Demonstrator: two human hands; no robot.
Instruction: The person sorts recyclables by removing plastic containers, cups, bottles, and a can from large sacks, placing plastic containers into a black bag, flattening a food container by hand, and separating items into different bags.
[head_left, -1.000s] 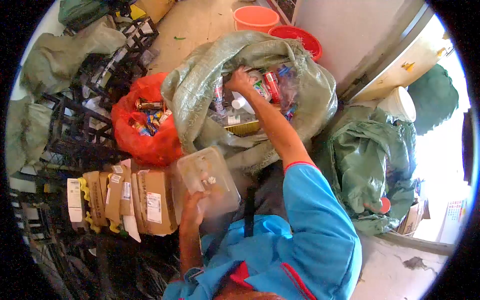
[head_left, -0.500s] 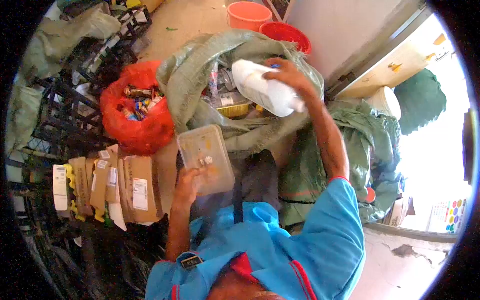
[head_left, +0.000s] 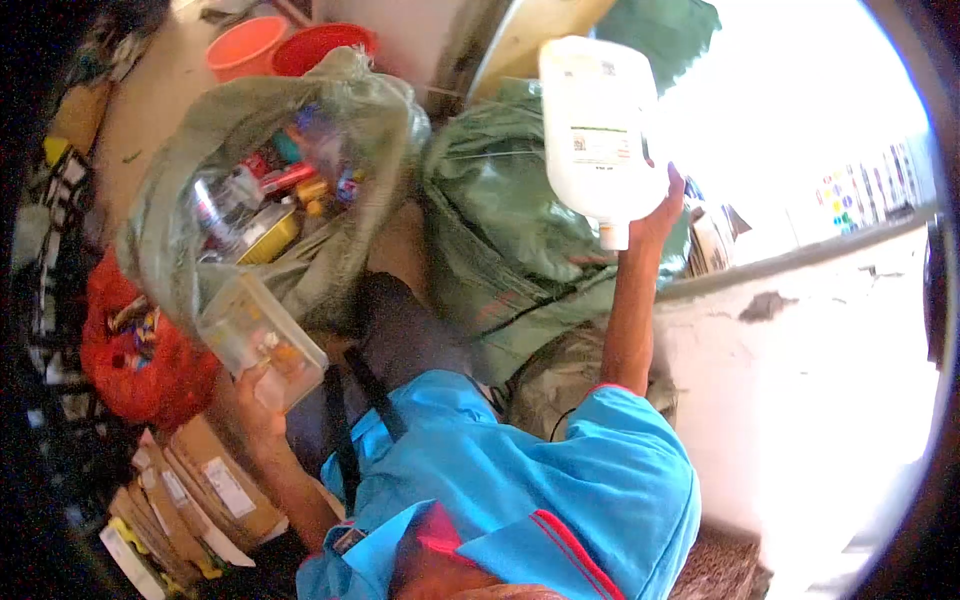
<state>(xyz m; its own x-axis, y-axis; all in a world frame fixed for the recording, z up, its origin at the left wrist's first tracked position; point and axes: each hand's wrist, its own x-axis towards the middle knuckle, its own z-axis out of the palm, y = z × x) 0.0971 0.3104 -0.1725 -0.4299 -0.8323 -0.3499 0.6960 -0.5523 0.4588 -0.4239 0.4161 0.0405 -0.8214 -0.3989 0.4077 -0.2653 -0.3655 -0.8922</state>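
Note:
A large white plastic jug (head_left: 600,130) is held up by my right hand (head_left: 655,205), neck pointing down, over a dark green sack (head_left: 490,220). My left hand (head_left: 262,400) grips the near edge of a clear plastic container (head_left: 240,325) with small scraps and orange stains inside. Beyond the container a grey-green woven sack (head_left: 165,220) stands wide open, holding bottles, a red can and a yellow-sided tray (head_left: 268,240).
A red bag (head_left: 150,385) with small packets lies at the left, above flattened cardboard (head_left: 200,490). Two buckets, orange (head_left: 245,50) and red (head_left: 320,48), stand at the back. Black crates line the left edge. A wall ledge (head_left: 800,255) is at the right.
My right hand has lifted the white jug out of the woven sack and carried it right, over the green sack. The view has turned right. My left hand still holds the container.

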